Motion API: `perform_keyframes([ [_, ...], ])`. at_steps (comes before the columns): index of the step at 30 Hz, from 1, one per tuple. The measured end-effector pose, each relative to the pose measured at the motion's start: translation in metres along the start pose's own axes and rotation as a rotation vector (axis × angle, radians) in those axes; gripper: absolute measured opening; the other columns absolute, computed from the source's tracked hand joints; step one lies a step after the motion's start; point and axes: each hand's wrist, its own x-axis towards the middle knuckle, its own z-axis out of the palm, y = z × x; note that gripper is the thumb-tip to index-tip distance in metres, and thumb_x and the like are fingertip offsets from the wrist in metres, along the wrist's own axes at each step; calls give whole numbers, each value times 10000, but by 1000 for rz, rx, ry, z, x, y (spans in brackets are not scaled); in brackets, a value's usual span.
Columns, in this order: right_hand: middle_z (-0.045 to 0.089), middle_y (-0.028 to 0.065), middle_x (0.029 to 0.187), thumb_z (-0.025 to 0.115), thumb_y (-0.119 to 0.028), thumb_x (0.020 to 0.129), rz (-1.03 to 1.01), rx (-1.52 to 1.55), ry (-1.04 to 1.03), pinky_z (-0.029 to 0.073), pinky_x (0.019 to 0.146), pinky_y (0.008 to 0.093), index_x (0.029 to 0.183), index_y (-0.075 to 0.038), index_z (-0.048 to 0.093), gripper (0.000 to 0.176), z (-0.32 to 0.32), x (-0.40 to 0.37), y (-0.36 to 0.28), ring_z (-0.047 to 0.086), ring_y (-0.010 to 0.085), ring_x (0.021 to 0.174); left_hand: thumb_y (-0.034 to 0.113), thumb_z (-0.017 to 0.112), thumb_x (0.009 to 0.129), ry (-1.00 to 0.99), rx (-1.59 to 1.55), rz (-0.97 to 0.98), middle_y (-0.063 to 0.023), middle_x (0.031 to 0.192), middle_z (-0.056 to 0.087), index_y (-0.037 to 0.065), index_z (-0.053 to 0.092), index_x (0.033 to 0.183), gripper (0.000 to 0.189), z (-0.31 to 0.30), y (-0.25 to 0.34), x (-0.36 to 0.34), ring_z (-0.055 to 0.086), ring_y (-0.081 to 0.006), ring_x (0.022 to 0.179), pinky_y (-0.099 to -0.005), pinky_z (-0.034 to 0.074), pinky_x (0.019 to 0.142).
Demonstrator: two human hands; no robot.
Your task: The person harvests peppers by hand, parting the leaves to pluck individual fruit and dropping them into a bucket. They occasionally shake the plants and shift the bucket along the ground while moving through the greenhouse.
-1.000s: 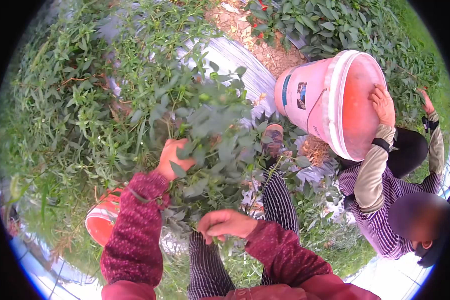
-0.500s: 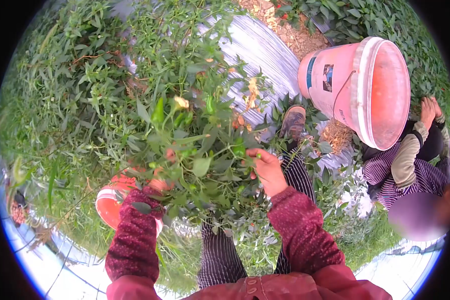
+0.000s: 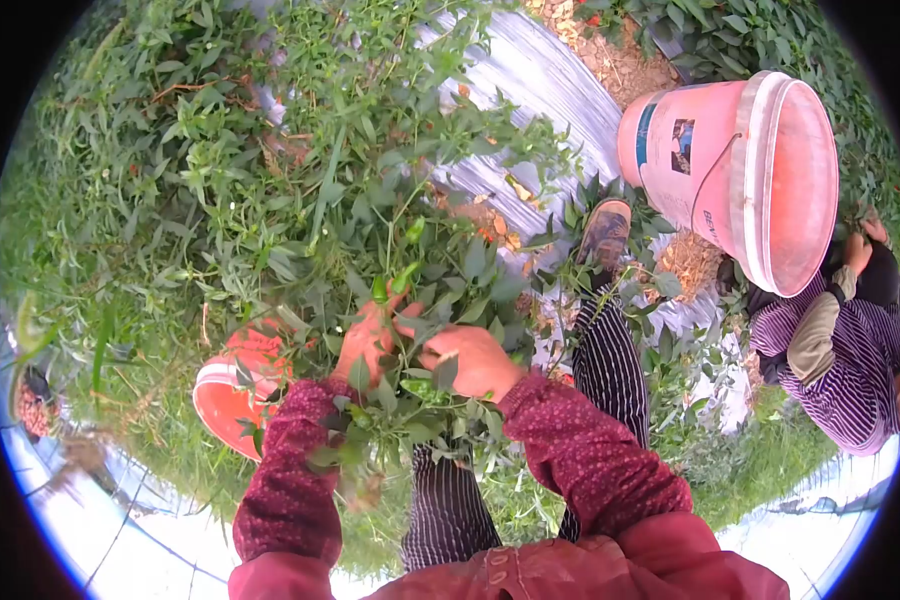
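Left hand: the left hand [image 3: 368,345] is sunk in the foliage at the middle of the frame, fingers bent upward toward the small green peppers [image 3: 407,275]; leaves cover the fingertips, so whether it pinches anything cannot be told.
Right hand: the right hand [image 3: 473,362] lies just beside the left, knuckles up, closed on a bunch of stems and leaves; this grip seems to steady the branches near the other hand.
Plant: the bushy green pepper plant [image 3: 440,250] fills the centre, right in front of the person; both dark red knitted sleeves are pushed into it from below.
Near bucket: the round orange plastic bucket [image 3: 232,395] sits in the grass at lower left, just beside the left forearm, mouth up; probably put there to be within easy reach.
Far bucket: the large pink plastic bucket [image 3: 690,170] at upper right is tipped on its side, mouth toward the right edge.
Co-worker: a person in striped clothes [image 3: 850,380] crouches at the right edge under that bucket; their hands are mostly hidden.
Ground: shiny silver plastic sheeting [image 3: 540,85] runs up the middle top, covering the soil beside the plants; the person's brown shoe [image 3: 605,232] rests at its edge.
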Motion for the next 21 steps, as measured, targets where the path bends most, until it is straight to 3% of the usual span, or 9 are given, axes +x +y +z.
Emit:
perform_keyframes([
  [1,587,147,827,568,-233,822,-19,-84,-23,464,682,431,1155,-143,524,347,-2,-3,-10,592,328,775,172,547,846,19,-186,-5,-111,1372,426,111,451,1328,495,3,-2,-2,472,-322,1192,-388,394,982],
  [2,598,129,811,598,-167,808,-102,-25,218,482,677,389,1120,-121,531,322,-12,-9,-29,610,298,757,192,538,878,143,-1133,-268,-102,1377,423,123,482,1309,440,1,28,0,444,-299,1230,-377,369,1005],
  [3,598,129,811,598,-167,808,-95,-17,209,482,677,389,1120,-121,531,322,-11,-10,-30,610,298,757,192,538,878,143,-1137,-282,-102,1377,423,123,482,1309,440,-2,21,2,444,-299,1230,-377,369,1005],
  [5,612,99,819,621,-74,787,81,357,547,491,696,330,1123,-106,528,350,-10,-13,-27,634,239,795,227,504,917,168,331,271,-89,1374,427,118,494,1298,397,-7,-8,3,412,-269,1262,-351,346,1030],
  [13,644,86,839,678,-192,733,187,352,439,499,650,372,1027,-124,549,328,8,-35,4,647,301,763,196,561,867,234,-44,63,-91,1293,498,160,516,1266,403,1,8,-3,472,-297,1190,-361,366,1008],
  [15,651,101,886,705,-258,698,214,517,355,500,663,371,1012,-127,585,360,17,-37,13,646,309,791,141,589,826,223,474,273,-95,1279,510,149,532,1237,414,-7,19,-4,488,-316,1170,-379,392,984],
  [17,653,113,913,711,-247,698,98,409,408,505,679,364,1023,-130,602,363,23,-34,9,640,311,801,99,586,824,251,-275,-110,-95,1274,515,117,542,1216,395,-6,23,-2,509,-312,1148,-377,412,961],
  [19,649,101,880,703,-236,712,93,388,454,505,692,359,1037,-132,602,355,31,-33,8,642,279,790,154,553,873,251,64,106,-105,1256,526,84,531,1236,371,-5,23,-2,531,-281,1121,-351,417,948],
  [21,632,83,946,666,-207,765,107,718,407,501,698,350,1059,-108,584,320,45,-33,10,629,234,757,184,534,901,281,-406,23,-109,1240,532,72,521,1254,370,2,12,2,536,-259,1109,-320,421,936],
])
